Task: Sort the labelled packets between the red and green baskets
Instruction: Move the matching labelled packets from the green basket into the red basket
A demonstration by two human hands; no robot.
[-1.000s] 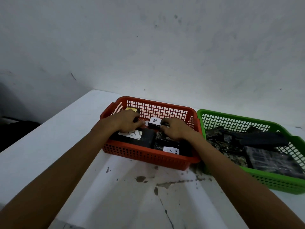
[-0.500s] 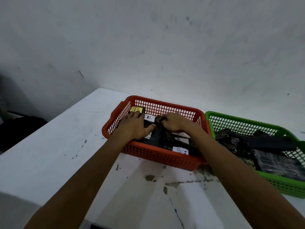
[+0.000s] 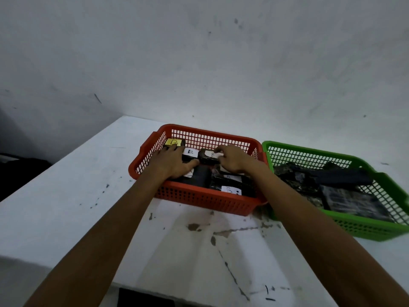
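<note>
A dark packet (image 3: 208, 160) with a white label lies near the back of the red basket (image 3: 199, 202), on top of other dark packets. The right hand (image 3: 234, 160) grips it, fingers curled over its far edge. Its label is too blurred to read for sure.

The left hand (image 3: 171, 162) lies flat on the packets beside it, fingers straight, holding nothing; its fingertips touch a yellow-labelled packet (image 3: 173, 142) marked B. A front packet (image 3: 230, 190) also shows a B.

Just to the right stands the green basket (image 3: 365, 229), holding dark packets with no labels showing. Both baskets sit on a stained white table (image 3: 66, 196).

This looks like the picking step. Next, I would guess, the label needs reading, then the packet must be lifted clear of the rim if it belongs in the green basket.
</note>
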